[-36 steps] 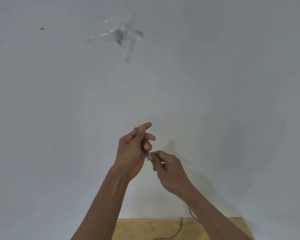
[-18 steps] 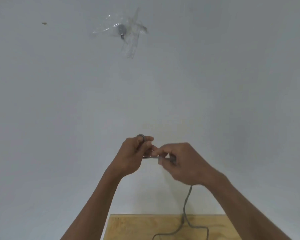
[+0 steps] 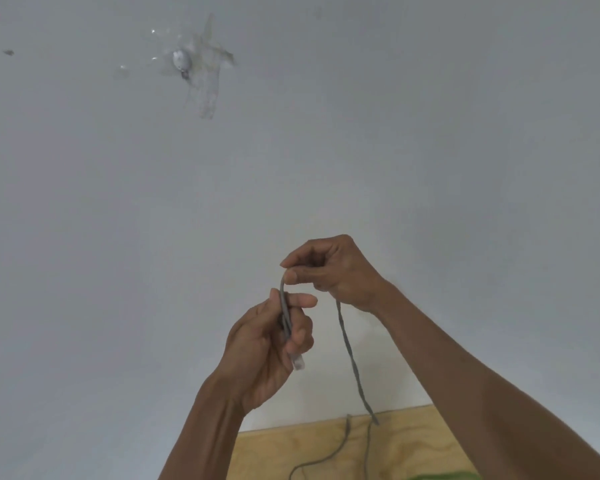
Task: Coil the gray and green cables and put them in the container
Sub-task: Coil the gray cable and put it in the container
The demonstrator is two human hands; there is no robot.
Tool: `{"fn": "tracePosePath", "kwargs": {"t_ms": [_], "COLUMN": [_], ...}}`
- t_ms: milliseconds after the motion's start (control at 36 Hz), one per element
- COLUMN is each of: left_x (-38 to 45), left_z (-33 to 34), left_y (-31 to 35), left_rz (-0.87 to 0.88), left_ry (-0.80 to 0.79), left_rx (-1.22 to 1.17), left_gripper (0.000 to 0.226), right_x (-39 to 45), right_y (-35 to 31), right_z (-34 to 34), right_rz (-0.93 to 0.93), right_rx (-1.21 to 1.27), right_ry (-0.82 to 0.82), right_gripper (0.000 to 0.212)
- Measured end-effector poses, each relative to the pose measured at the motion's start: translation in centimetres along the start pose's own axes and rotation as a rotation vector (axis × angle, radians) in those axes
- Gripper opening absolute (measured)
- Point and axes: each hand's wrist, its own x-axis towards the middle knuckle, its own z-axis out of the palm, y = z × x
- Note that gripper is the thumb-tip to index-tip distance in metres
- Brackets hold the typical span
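Note:
I hold the gray cable [image 3: 351, 355] up in front of a white wall. My left hand [image 3: 264, 351] grips a short folded stretch of it, and the clear plug [image 3: 298, 362] sticks out below the fingers. My right hand [image 3: 336, 271] sits higher and to the right, pinching the cable where it bends over. From there the cable hangs down to the wooden table [image 3: 274, 452] and trails across it. A sliver of the green cable [image 3: 444, 476] shows at the bottom edge. The container is out of view.
The white wall [image 3: 430, 150] fills most of the view. A small metal fitting under clear tape [image 3: 187, 64] is stuck high on it at the left. Only the far edge of the table shows at the bottom.
My right hand has risen above my left hand, drawing the cable up into a loop. My left hand has dropped and turned, so the plug now points down. The view has tilted slightly.

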Motion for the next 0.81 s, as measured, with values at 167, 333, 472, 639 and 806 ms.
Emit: {"fn": "tracePosePath", "kwargs": {"t_ms": [167,333,472,639,806], "left_x": [0.8,2.4,4.0,4.8,5.3], "left_z": [1.5,2.2,2.3,2.1,1.9], "left_y": [0.0,0.0,0.4,-0.6,-2.1], "left_rz": [0.011,0.015,0.063,0.072,0.117], "left_ry": [-0.06,-0.078,0.014,0.064,0.135], "left_rx": [0.091,0.117,0.195,0.194,0.052], "left_gripper": [0.041,0.023,0.023,0.024,0.024], "right_x": [-2.8,-5.9,-7.6,-8.5,-9.3], "right_y": [3.8,6.0,6.6,7.3,8.1], "right_z": [0.5,2.0,2.1,1.9,2.9], "right_rz": [0.139,0.269,0.236,0.226,0.249], "right_rx": [0.124,0.104,0.087,0.07,-0.064], "right_ry": [0.111,0.112,0.075,0.111,0.109], "right_gripper": [0.011,0.052,0.024,0.025,0.024]}}
